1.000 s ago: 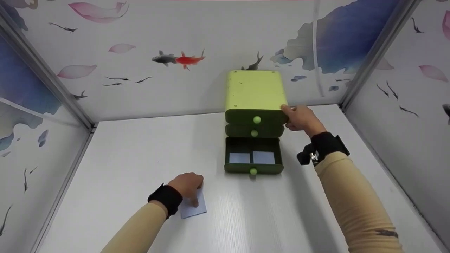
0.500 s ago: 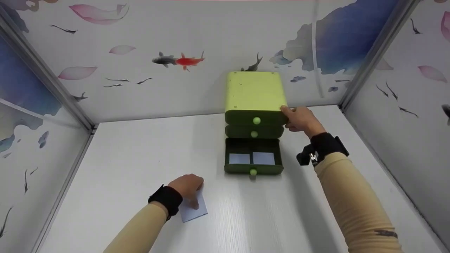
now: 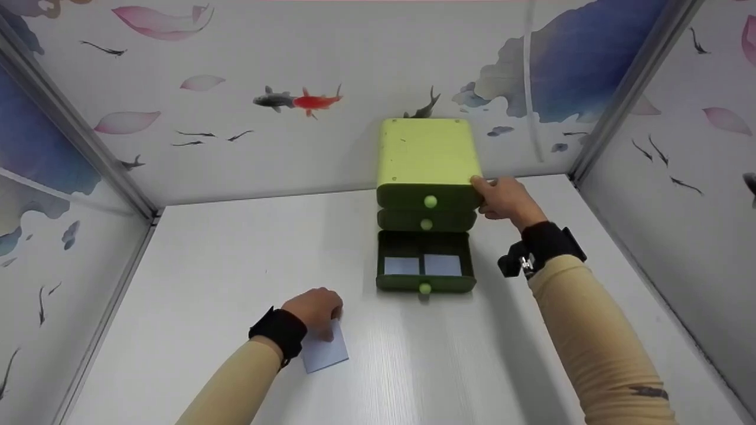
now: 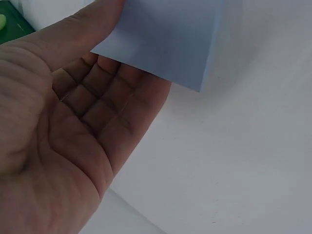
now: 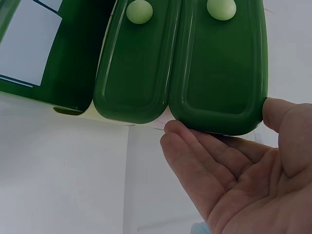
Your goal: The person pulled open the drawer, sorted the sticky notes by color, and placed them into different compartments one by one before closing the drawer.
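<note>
My left hand (image 3: 314, 313) pinches a pale blue square note pad (image 3: 328, 352) by its far part, low over the white table. In the left wrist view the thumb lies on top of the note pad (image 4: 170, 41) and the fingers are beneath it. My right hand (image 3: 508, 200) holds the front right corner of a green drawer cabinet (image 3: 428, 150), thumb on the top edge and fingers along the side. Its bottom drawer (image 3: 426, 284) is pulled out, with two pale blue squares (image 3: 401, 265) lying side by side in it. The upper two drawers are closed.
The cabinet stands at the back of the white table (image 3: 236, 254), close to the patterned rear wall (image 3: 295, 147). Side walls with metal corner posts (image 3: 641, 88) border the table. Each drawer has a round light green knob (image 3: 430, 202).
The note pad has shifted slightly toward me and turned a little. My left thumb has drawn back toward the pad's far edge. The right hand and cabinet stay put.
</note>
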The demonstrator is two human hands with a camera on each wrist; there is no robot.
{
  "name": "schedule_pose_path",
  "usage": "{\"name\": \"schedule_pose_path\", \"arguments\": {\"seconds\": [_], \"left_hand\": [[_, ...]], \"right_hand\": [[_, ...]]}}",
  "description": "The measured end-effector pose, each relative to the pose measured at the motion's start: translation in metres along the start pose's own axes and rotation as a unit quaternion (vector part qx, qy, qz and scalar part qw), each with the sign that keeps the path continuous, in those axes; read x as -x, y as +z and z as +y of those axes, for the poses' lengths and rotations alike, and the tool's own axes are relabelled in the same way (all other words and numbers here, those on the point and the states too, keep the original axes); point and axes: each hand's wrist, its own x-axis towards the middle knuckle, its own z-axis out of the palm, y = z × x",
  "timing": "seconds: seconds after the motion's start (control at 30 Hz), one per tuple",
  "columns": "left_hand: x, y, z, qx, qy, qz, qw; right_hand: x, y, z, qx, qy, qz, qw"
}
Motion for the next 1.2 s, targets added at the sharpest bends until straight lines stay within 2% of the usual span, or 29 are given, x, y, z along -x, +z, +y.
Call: {"name": "schedule_pose_path", "arguments": {"seconds": [0.33,0.53,0.97,1.2], "left_hand": [[-0.013,-0.010,-0.004,0.042,0.006,-0.006,0.9991],[-0.017,-0.020,-0.003,0.053,0.025,-0.011,0.9982],[-0.025,-0.037,0.016,0.024,0.080,0.018,0.9964],[-0.030,-0.053,0.031,0.017,0.091,0.042,0.9948]], "right_hand": [[0.000,-0.002,0.000,-0.008,-0.002,0.004,1.000],[0.000,-0.001,0.000,-0.013,0.001,0.006,1.000],[-0.001,-0.001,0.002,-0.008,-0.012,0.011,1.000],[0.000,-0.001,0.000,-0.015,-0.003,0.004,1.000]]}}
